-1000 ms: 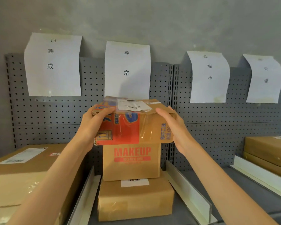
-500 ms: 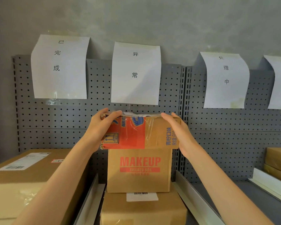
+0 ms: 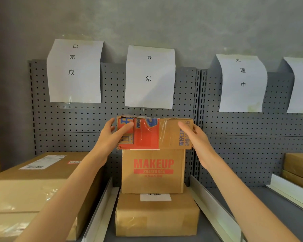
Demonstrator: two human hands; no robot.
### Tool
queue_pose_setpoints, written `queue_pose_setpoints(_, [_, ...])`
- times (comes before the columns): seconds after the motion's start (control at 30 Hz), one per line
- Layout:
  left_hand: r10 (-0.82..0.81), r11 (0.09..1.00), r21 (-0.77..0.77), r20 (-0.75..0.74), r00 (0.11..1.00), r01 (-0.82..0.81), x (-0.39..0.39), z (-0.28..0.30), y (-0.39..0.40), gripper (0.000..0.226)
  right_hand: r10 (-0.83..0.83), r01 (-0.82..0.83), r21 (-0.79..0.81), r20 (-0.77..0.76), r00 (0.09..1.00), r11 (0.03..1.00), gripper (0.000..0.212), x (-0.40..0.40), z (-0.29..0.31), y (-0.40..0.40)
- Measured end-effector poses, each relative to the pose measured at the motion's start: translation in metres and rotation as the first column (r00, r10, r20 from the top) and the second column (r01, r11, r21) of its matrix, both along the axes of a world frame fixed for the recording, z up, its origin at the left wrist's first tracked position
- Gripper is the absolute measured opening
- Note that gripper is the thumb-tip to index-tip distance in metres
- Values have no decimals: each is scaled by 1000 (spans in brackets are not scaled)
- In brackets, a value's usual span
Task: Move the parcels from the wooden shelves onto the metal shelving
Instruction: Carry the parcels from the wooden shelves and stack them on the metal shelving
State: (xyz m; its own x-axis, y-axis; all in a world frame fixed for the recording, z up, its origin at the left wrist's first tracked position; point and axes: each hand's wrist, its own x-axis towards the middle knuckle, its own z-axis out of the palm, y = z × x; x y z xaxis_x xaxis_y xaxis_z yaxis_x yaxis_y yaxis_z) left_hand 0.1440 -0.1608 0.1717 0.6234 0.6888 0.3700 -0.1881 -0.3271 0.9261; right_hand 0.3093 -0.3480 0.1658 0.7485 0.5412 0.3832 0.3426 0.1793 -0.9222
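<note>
both hands, left hand (image 3: pixel 110 137) and right hand (image 3: pixel 198 138), are clamping the red parcel (image 3: pixel 154 133) with fingers spread; it is overhanging the makeup box (image 3: pixel 153 170), seemingly resting, and risking toppling once released

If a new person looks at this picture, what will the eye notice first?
First, the red and brown parcel in the centre, held at its sides by the left hand and the right hand, resting on the MAKEUP box. Then the white paper signs on the grey pegboard above.
</note>
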Motion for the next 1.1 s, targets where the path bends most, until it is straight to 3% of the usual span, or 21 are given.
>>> queue_pose_setpoints(0.07, [50,997,67,-27,998,-48,-10,-7,-11,105,-40,40,-26,12,999,999,107,-7,-6,-10])
queue_pose_setpoints(0.1, [100,987,127,-34,994,-95,-14,-12,-15,94,-61,61,-42,14,998,997,107,-14,-9,-16])
queue_pose_setpoints(0.2, [286,891,380,-42,957,-249,-28,-34,-29,76,-157,164,-72,95,983,984,85,-35,-27,-34])
queue_pose_setpoints(0.33, [508,656,686,-92,856,-315,-54,-78,-63,60,-226,294,-189,312,923,937,73,-71,-69,-65])
queue_pose_setpoints(0.4, [574,510,823,-110,811,-250,-68,-104,-82,51,-218,394,-290,491,844,872,66,-91,-93,-79])
queue_pose_setpoints(0.47, [619,370,916,-119,776,-154,-86,-131,-99,40,-177,530,-339,691,701,777,60,-113,-116,-92])
queue_pose_setpoints(0.53, [652,295,952,-135,746,-85,-107,-155,-119,32,-120,598,-323,804,582,733,56,-132,-138,-104])
queue_pose_setpoints(0.6, [669,285,958,-181,721,-24,-129,-174,-139,28,-76,614,-325,842,535,719,53,-147,-159,-115])
queue_pose_setpoints(0.77, [700,353,933,-311,643,67,-178,-195,-162,33,-19,616,-355,857,515,703,46,-183,-194,-131])
queue_pose_setpoints(1.1, [800,401,914,-316,510,-61,-290,-199,-146,39,79,527,-327,895,438,784,40,-266,-199,-87])
